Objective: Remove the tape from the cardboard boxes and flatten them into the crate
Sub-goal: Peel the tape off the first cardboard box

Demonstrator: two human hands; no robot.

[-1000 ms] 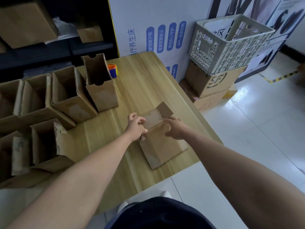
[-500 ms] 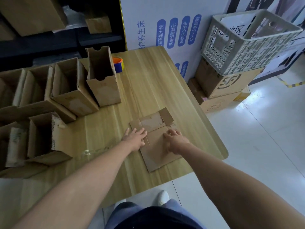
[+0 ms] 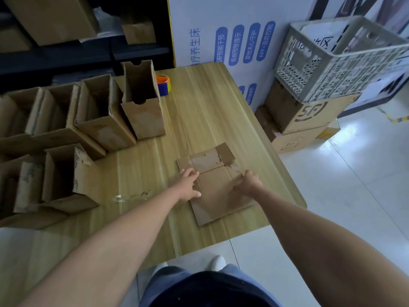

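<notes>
Flat box: the flat box (image 3: 218,191) lies on the table (image 3: 210,111), near the front edge, between the two hands. Its small flaps lie spread out at the far end.
Left hand: the left hand (image 3: 188,185) has its fingers straight and a bit apart. It presses down on the left side of the box.
Right hand: the right hand (image 3: 247,185) rests on the right side of the box. It is blurry, so I cannot tell if the fingers curl on the edge or just push down.
How it feels: I think it is light and thin. It is stiff in the middle but bends at the folds, so it may pop back up. It will not break.
Where to hold: a long side looks best, thumb on top and fingers under. Sliding it to the table edge may help get fingers under it.
Crate: the grey crate (image 3: 340,60) sits tilted on brown boxes (image 3: 305,114) on the floor. It is right of the table and well apart from the flat box.
More boxes: open boxes (image 3: 104,116) stand on the left of the table.
Loose tape: a clear strip (image 3: 130,197) lies on the table, left of the hands.
Hard to see: the flaps have pale torn spots, and I cannot tell if any tape is on them. The box's underside is hidden. The crate is cut off at the picture's edge.
</notes>
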